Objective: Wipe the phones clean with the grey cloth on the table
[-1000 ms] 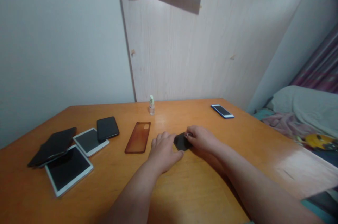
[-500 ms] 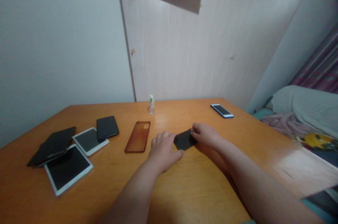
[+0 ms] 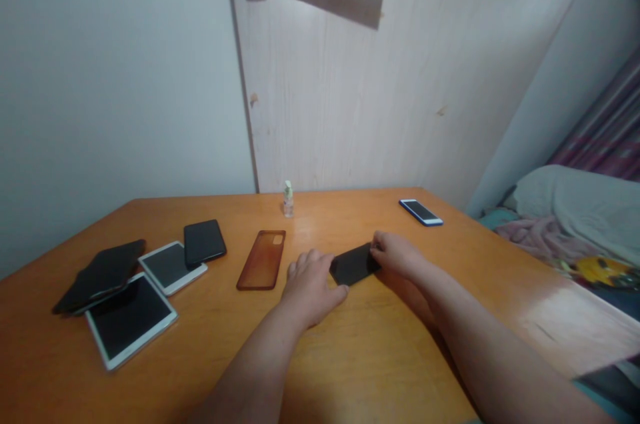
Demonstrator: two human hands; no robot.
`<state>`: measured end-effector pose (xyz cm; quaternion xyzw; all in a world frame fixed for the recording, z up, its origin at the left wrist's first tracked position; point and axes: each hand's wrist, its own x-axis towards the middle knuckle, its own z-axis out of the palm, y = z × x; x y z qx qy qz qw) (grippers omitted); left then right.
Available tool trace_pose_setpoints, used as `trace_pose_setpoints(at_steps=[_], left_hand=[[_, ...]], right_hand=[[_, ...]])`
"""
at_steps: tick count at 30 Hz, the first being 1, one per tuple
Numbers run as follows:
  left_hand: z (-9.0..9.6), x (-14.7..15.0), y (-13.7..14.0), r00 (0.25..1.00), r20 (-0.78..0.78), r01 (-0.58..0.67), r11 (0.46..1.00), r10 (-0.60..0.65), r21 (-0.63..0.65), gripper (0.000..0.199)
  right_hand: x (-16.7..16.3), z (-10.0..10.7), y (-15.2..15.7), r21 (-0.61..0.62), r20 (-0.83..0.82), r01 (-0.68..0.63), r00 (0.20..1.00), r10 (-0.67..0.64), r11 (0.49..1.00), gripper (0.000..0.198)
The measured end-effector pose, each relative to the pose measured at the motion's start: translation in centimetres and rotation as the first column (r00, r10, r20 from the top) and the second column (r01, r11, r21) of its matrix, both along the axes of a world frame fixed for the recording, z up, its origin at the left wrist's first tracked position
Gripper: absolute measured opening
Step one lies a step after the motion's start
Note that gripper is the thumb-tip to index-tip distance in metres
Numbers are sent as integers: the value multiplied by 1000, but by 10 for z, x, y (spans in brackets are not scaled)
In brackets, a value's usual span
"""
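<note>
A flat black phone (image 3: 354, 265) lies slantwise on the wooden table between my two hands. My left hand (image 3: 309, 283) rests at its left end, thumb and fingers spread around the near corner. At the far right end, my right hand (image 3: 393, 254) has its fingertips bent together over the phone's edge. Whether a small thing sits in those fingertips is hidden. Just left of my left hand is an orange-brown see-through phone case (image 3: 263, 261) with a camera cutout.
At the left lie a black folded cover (image 3: 103, 274), a white-framed tablet (image 3: 131, 321), another white-framed device (image 3: 170, 269) and a black device (image 3: 204, 242) overlapping it. A small clear bottle (image 3: 289, 201) stands at the back. A blue-edged phone (image 3: 421, 212) lies back right.
My right hand has slid a little to the right along the phone, uncovering more of its black surface. My left hand and the phone have stayed in place.
</note>
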<state>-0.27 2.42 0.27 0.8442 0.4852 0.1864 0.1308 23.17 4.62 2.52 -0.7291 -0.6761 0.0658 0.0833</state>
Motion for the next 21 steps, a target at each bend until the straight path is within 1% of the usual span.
trace_pose_setpoints(at_steps=[4, 5, 6, 9, 11, 12, 15, 16, 17, 21], left_hand=[[-1, 0, 0, 1000, 13, 9, 1000, -9, 2, 51], [-1, 0, 0, 1000, 16, 9, 1000, -9, 3, 51], [-2, 0, 0, 1000, 18, 9, 1000, -9, 5, 51], [-2, 1, 1, 1000, 17, 5, 1000, -5, 13, 50], [-3, 1, 1, 1000, 14, 3, 1000, -3, 17, 50], [-2, 1, 1, 1000, 13, 4, 1000, -4, 18, 50], [-1, 1, 0, 1000, 15, 7, 1000, -7, 12, 50], [-1, 0, 0, 1000, 15, 7, 1000, -7, 7, 50], [0, 0, 0, 1000, 16, 7, 1000, -7, 2, 51], [-1, 0, 0, 1000, 21, 9, 1000, -9, 1, 53]], right_hand=[[-2, -2, -1, -48, -92, -138, 987, 133, 989, 8], [-2, -2, -1, -54, -100, -146, 985, 140, 988, 7], [-1, -2, 0, -54, -90, -129, 988, 124, 990, 8], [2, 0, 1, -17, -3, -2, 1000, 2, 1000, 11], [1, 0, 0, -8, 15, 16, 1000, -15, 1000, 12], [0, 0, -1, -14, 8, -7, 1000, 7, 1000, 11], [-4, -1, -3, -52, -67, -149, 987, 145, 987, 9], [-4, -1, -3, -63, -79, -169, 983, 164, 984, 9], [-3, -1, -3, -68, -75, -161, 985, 155, 985, 9], [3, 2, -1, -42, 20, -10, 1000, 10, 999, 12]])
